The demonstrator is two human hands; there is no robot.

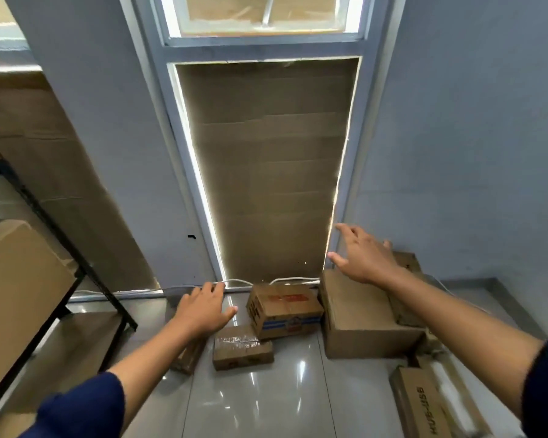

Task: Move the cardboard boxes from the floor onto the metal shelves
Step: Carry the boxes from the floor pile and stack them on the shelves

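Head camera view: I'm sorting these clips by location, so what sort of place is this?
Probably a small storeroom or stock room. Cardboard boxes lie on a glossy tiled floor, a black metal shelf on the left already holds a large carton, and cardboard covers the window.

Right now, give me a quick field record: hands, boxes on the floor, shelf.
left hand: open, empty, spread above the floor boxes
right hand: open, empty, over the large plain box
floor boxes: printed box by the door; taped flat box in front of it; HUB-USB box at lower right
metal shelf: on the left, already holds a big carton
door: pane covered with cardboard
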